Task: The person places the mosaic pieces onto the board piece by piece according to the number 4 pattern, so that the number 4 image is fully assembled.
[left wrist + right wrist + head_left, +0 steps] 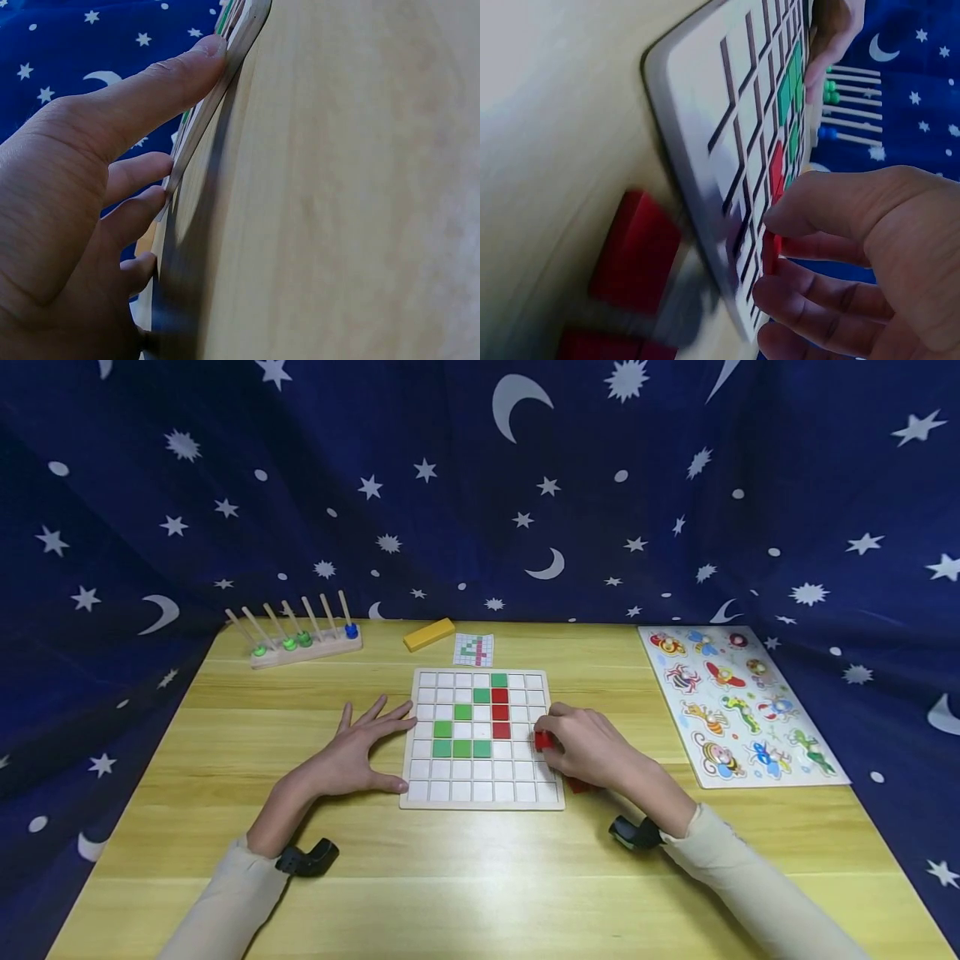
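A white grid board (482, 797) lies on the table with green tiles (461, 749) and a column of red tiles (500, 712) set in its cells. My left hand (347, 758) has its fingers spread, with thumb and fingertips at the board's left edge; the left wrist view shows the thumb (176, 79) on the rim. Over the board's right side, my right hand (592, 747) pinches a red tile (771, 251) between thumb and fingers. More loose red tiles (634, 251) lie on the table beside the board, partly hidden by this hand in the head view.
Behind the board lie a small card (473, 650) with a green and red grid pattern and a yellow block (429, 634). A wooden peg stand (307, 652) with beads is at the back left. An insect picture puzzle (693, 739) lies on the right, before a starry curtain (450, 435).
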`<state>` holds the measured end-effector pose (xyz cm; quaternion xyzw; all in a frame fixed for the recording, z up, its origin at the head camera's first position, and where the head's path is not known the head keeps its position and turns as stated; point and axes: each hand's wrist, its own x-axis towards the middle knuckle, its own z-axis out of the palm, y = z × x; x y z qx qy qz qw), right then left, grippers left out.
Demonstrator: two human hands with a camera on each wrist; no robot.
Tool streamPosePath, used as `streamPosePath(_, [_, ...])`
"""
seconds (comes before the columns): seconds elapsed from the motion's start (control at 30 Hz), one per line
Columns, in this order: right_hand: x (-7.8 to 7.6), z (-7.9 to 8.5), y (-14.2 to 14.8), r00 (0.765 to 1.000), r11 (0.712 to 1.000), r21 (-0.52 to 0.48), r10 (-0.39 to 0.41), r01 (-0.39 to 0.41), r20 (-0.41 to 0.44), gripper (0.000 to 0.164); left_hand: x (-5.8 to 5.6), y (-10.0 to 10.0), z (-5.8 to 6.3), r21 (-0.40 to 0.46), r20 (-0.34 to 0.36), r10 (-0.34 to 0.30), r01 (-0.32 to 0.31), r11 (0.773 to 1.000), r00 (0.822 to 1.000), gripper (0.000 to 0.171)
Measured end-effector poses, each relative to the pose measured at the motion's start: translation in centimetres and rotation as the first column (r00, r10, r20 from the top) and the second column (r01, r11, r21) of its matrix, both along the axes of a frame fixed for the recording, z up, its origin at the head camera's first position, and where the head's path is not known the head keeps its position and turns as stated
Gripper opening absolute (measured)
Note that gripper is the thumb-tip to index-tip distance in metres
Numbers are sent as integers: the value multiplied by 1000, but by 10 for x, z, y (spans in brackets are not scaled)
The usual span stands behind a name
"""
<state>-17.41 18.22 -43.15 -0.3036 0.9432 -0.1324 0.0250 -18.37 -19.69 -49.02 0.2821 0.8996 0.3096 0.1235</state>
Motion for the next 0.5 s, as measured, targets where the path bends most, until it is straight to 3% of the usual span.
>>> streamPosePath(0.5, [2, -8, -30, 998, 997, -56, 58, -58, 3, 28, -1, 0, -1, 12, 18, 2, -2, 1000, 1000, 96])
